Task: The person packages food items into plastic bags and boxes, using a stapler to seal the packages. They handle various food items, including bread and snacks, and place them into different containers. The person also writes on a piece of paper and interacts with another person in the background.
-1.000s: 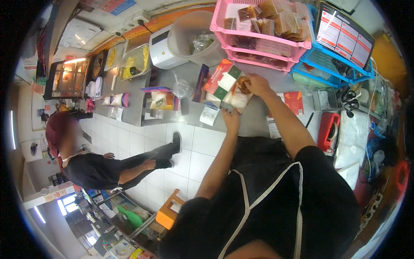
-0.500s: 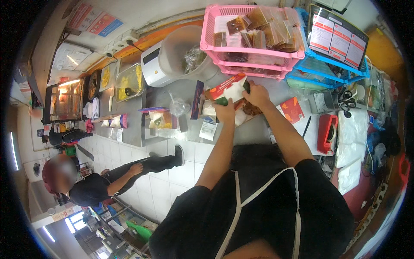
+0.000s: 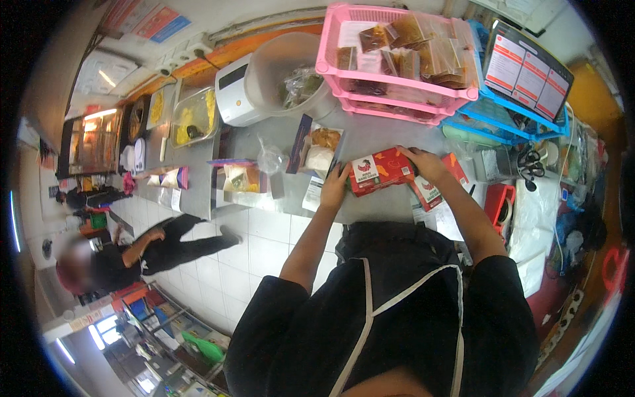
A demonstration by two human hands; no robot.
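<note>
A red cardboard box point(image 3: 381, 171) lay flat between the person's two hands, just above the grey tabletop point(image 3: 370, 135) near its front edge. The box was a shallow rectangle with its broad printed face turned up: bright red, with a white panel and a dark round mark at its left end and orange-yellow shapes scattered across the rest. It sat slightly tilted, its right end farther away than its left.

The left hand point(image 3: 336, 183) was closed on the box's left end, fingers curled over the top edge. The right hand point(image 3: 426, 163) gripped the right end, fingers bent over the far corner and the palm lying partly on top.

Just to the right of the box, partly under the right hand, lay a second red carton point(image 3: 430, 190) of the same print, flat on the tabletop. To the left of the box, an open dark tray point(image 3: 317, 149) held pale and golden food pieces, and a clear plastic bag point(image 3: 271, 159) stood beside it. Farther back, a pink plastic basket point(image 3: 397, 79) carried clear packets of brown food, with a blue basket point(image 3: 493, 129) to its right. A large round tub point(image 3: 284, 73) stood to the left of the pink basket, next to a white machine point(image 3: 231, 92).

On the tiled floor to the left, another person point(image 3: 142, 255) in dark clothes bent low.
</note>
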